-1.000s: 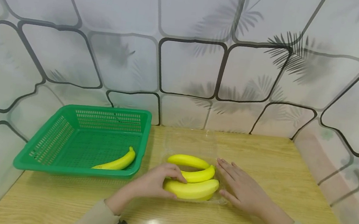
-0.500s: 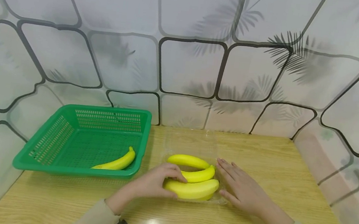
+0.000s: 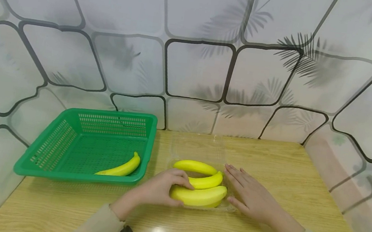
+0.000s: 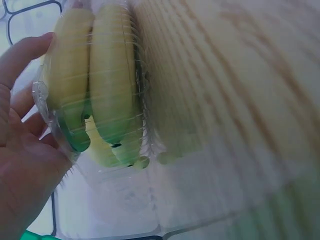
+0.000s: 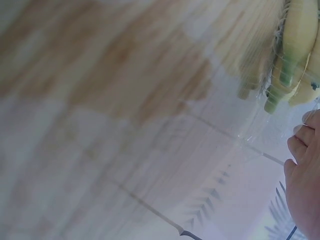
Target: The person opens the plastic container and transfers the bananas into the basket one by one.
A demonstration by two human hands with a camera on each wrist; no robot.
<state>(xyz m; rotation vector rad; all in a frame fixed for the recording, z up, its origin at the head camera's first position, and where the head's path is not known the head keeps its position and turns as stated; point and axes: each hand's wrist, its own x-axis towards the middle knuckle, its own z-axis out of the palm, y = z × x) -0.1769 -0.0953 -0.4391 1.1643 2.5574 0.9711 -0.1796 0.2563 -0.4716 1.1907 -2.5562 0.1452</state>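
Note:
My left hand (image 3: 164,188) curls its fingers and thumb round the left end of the front banana (image 3: 198,195), which lies on top of others in a clear plastic clamshell box (image 3: 229,206). A middle banana (image 3: 206,181) and a back banana (image 3: 195,166) share the box. In the left wrist view, the left hand (image 4: 30,135) is close against the box wall, with bananas (image 4: 112,75) seen through the ribbed plastic. The right hand (image 3: 254,196) lies with fingers extended at the box's right end. Part of that hand (image 5: 307,175) shows in the right wrist view.
A green plastic basket (image 3: 84,178) stands at the left, with one banana (image 3: 122,168) inside. Behind the bananas, the box's transparent lid (image 3: 199,146) is folded back on the wooden table (image 3: 271,157). A patterned wall covering (image 3: 195,70) rises at the table's back.

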